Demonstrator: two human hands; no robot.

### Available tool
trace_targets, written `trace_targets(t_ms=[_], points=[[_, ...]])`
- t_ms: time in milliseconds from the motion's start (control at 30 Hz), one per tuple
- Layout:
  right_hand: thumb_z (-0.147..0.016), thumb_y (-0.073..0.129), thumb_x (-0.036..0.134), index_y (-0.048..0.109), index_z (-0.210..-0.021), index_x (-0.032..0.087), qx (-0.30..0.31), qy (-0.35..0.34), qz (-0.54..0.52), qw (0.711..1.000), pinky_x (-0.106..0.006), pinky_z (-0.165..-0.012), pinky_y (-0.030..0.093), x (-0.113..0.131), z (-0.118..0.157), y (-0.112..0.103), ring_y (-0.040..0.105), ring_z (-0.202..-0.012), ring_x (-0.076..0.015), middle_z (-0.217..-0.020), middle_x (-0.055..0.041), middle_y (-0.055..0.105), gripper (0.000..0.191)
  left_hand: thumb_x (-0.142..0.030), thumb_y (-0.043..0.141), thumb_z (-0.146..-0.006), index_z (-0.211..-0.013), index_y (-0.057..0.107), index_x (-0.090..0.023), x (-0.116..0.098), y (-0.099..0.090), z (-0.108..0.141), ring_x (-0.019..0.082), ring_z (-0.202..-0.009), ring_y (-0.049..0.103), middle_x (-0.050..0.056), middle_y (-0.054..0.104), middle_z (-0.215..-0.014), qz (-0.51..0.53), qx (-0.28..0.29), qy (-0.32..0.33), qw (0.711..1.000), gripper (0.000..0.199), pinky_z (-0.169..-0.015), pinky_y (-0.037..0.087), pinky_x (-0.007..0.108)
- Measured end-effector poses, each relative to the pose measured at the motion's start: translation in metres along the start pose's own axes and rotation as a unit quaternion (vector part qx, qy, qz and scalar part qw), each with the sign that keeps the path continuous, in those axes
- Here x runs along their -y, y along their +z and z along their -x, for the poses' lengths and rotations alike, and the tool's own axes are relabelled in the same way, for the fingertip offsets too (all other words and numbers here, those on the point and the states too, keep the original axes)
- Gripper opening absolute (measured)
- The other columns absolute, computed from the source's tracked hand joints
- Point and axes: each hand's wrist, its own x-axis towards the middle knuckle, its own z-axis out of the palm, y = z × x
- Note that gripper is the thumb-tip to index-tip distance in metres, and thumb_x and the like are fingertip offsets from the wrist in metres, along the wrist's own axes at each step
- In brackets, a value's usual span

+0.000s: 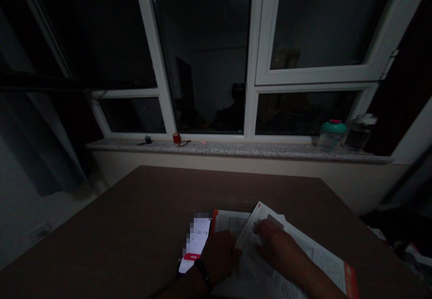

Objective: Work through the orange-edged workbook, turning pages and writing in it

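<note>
An open book (pixel 232 221) with red-edged covers lies on the brown table at the near edge, its pages printed with text and boxes. My left hand (pixel 219 256), with a dark band on its wrist, rests at the book's left side. My right hand (pixel 273 245) lies on a raised, curving page, fingertips against the paper. Just left of the book lies a lit phone (pixel 196 240), its screen showing a timer at 00:18, close beside my left hand. Part of the phone's screen is blurred out.
The brown table (pixel 141 227) stretches ahead to a speckled stone windowsill (pixel 236 149). On the sill stand a teal-lidded jar (pixel 332 135), a glass jar (pixel 360 132), a small red cup (pixel 176 138) and glasses (pixel 184 143). A curtain (pixel 40 132) hangs at the left.
</note>
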Motion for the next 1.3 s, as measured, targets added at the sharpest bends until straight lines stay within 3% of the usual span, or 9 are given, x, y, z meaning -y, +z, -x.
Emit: trace_targets(t_ms=[133, 267, 400, 567, 733, 1000, 1133, 1300], points=[[-0.075, 0.063, 0.012, 0.057, -0.12, 0.021, 0.021, -0.009, 0.007, 1.0, -0.043, -0.101, 0.043, -0.011, 0.007, 0.014, 0.054, -0.118, -0.0304, -0.126, -0.0122, 0.059, 0.046, -0.028, 0.063, -0.083, -0.092, 0.057, -0.018, 0.001, -0.001, 0.0, 0.024, -0.093, 0.054, 0.005, 0.058, -0.102, 0.005, -0.024, 0.023, 0.999, 0.015, -0.081, 0.04, 0.033], [-0.08, 0.062, 0.018, 0.056, -0.126, 0.024, 0.063, -0.027, -0.04, 0.997, -0.039, -0.105, 0.041, -0.024, 0.001, 0.011, 0.053, -0.121, -0.026, -0.131, -0.0089, 0.057, 0.047, -0.023, 0.069, -0.079, -0.11, 0.055, -0.022, 0.007, -0.001, 0.001, 0.026, -0.114, 0.045, 0.005, 0.052, -0.125, 0.033, -0.046, 0.115, 0.992, 0.034, -0.097, 0.035, 0.037], [-0.083, 0.062, 0.023, 0.056, -0.127, 0.026, 0.072, -0.039, -0.071, 0.994, -0.039, -0.107, 0.039, -0.03, -0.002, 0.005, 0.051, -0.124, -0.0255, -0.134, -0.0071, 0.056, 0.045, -0.015, 0.064, -0.084, -0.111, 0.058, -0.023, 0.014, 0.0, -0.001, 0.025, -0.119, 0.043, 0.003, 0.053, -0.129, 0.037, -0.037, 0.186, 0.981, 0.029, -0.101, 0.032, 0.038], [-0.093, 0.046, 0.026, 0.056, -0.125, 0.025, 0.029, -0.039, -0.113, 0.992, -0.039, -0.102, 0.042, -0.023, -0.001, 0.007, 0.056, -0.116, -0.0237, -0.124, -0.009, 0.06, 0.033, -0.015, 0.065, -0.088, -0.111, 0.062, -0.025, 0.019, 0.004, -0.004, 0.023, -0.118, 0.045, 0.0, 0.056, -0.126, 0.03, -0.038, 0.224, 0.973, 0.025, -0.101, 0.033, 0.037], [-0.095, 0.045, 0.031, 0.059, -0.11, 0.024, 0.014, -0.008, -0.177, 0.984, -0.034, -0.091, 0.047, -0.007, -0.002, 0.012, 0.061, -0.103, -0.0213, -0.109, -0.0068, 0.065, 0.022, -0.014, 0.054, -0.096, -0.111, 0.065, -0.026, 0.02, 0.003, -0.009, 0.023, -0.114, 0.049, 0.001, 0.06, -0.124, 0.037, -0.03, 0.242, 0.969, 0.022, -0.098, 0.036, 0.037], [-0.088, 0.056, 0.023, 0.066, -0.091, 0.022, 0.011, -0.017, -0.165, 0.986, -0.032, -0.088, 0.044, 0.004, -0.006, 0.023, 0.058, -0.099, -0.021, -0.098, -0.0046, 0.063, 0.01, -0.009, 0.062, -0.078, -0.129, 0.054, -0.025, 0.023, -0.001, -0.005, 0.023, -0.11, 0.051, 0.004, 0.06, -0.118, 0.123, -0.036, 0.162, 0.978, 0.054, -0.098, 0.04, 0.037], [-0.082, 0.06, 0.019, 0.072, -0.088, 0.022, 0.058, -0.013, -0.154, 0.986, -0.03, -0.084, 0.044, 0.012, -0.01, 0.03, 0.058, -0.095, -0.0207, -0.095, -0.0048, 0.063, 0.013, -0.014, 0.058, -0.081, -0.134, 0.049, -0.026, 0.026, 0.006, -0.006, 0.023, -0.108, 0.053, 0.006, 0.057, -0.12, 0.143, -0.031, 0.14, 0.979, 0.055, -0.097, 0.041, 0.036], [-0.075, 0.062, 0.016, 0.073, -0.086, 0.023, 0.091, -0.005, -0.138, 0.986, -0.027, -0.08, 0.043, 0.023, -0.009, 0.029, 0.057, -0.094, -0.0196, -0.097, -0.0038, 0.062, 0.018, -0.01, 0.051, -0.08, -0.138, 0.045, -0.027, 0.03, 0.006, -0.008, 0.023, -0.112, 0.051, 0.005, 0.056, -0.124, 0.128, -0.019, 0.168, 0.977, 0.061, -0.1, 0.039, 0.036]])
